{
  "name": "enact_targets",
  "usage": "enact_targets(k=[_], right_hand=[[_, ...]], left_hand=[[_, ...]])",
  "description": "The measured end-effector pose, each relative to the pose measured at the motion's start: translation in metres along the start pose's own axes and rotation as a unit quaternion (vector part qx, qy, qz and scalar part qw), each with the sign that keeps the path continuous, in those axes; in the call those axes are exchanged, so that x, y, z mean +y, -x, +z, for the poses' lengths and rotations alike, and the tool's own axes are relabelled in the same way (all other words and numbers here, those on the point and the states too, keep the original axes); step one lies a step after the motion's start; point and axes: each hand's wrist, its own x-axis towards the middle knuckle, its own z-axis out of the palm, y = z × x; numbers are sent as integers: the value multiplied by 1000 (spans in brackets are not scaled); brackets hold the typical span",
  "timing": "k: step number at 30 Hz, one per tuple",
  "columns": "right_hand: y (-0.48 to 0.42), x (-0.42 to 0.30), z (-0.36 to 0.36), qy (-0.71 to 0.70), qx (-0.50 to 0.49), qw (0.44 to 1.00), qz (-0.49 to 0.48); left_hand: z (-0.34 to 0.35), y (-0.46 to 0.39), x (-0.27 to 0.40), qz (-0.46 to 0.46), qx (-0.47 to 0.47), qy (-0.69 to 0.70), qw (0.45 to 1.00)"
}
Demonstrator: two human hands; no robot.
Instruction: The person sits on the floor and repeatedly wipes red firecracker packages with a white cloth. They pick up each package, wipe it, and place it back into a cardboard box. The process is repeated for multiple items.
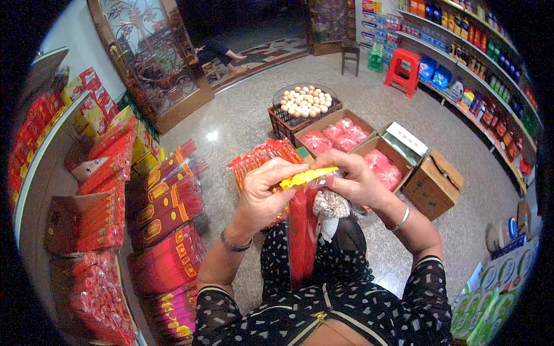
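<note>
My left hand (pixel 266 188) pinches one end of a yellow strip (pixel 308 177) along the top of a long clear plastic package with red contents (pixel 302 238). At the other end of that edge, my right hand (pixel 352 177) grips the clear plastic between thumb and fingers. The package hangs down in front of my lap. Just below my right hand is a tied plastic bag with pale brownish contents (pixel 331 205). Behind my left hand lies a pile of red plastic packets (pixel 268 158). My fingers hide part of the package's top edge.
Open cartons of pink bags (pixel 346 134) and a brown crate (pixel 281 123) under a basket of eggs stand ahead. Stacked red incense packs (pixel 166 216) line the left. A red stool (pixel 403 71) stands near the right shelves. A person's bare feet (pixel 236 58) show by the doorway.
</note>
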Motion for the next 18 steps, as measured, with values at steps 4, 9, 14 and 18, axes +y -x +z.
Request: enact_targets(k=[4,9,14,18], right_hand=[[1,10,2,82,-42,991,-98],[4,12,5,75,-54,988,-121],[1,11,4,58,-73,989,-117],[-1,5,6,20,-82,993,-87]], left_hand=[[-6,9,-17,91,2,-2,996],[-14,13,-13,67,-34,36,996],[-17,15,-6,49,-48,45,997],[-9,21,-7,47,-9,-30,998]])
